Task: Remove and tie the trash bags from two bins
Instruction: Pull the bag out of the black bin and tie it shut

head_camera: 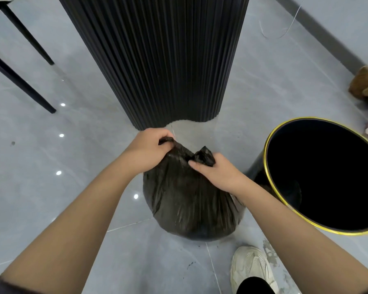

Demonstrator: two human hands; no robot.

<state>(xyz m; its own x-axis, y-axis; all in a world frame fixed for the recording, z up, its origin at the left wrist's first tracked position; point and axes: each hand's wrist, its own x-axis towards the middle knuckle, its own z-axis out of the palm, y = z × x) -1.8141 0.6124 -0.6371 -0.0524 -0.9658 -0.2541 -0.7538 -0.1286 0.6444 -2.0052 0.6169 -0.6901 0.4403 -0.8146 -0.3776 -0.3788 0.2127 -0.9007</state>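
The full black trash bag [189,198] stands on the floor beside the emptied gold-rimmed bin [319,177]. Your left hand [147,149] and right hand [217,172] each pinch one gathered ear. Cross the ears low, close to the contents, and pull evenly.

The black bin [285,149] at the right runs past the frame's right edge, its inside too dark to read. The top edge cuts the fluted column [157,60], and the right edge cuts the brown plush toy [365,85]. Folds of the trash bag [185,200] hide the fingertips of the left hand [149,147] and right hand [217,172].
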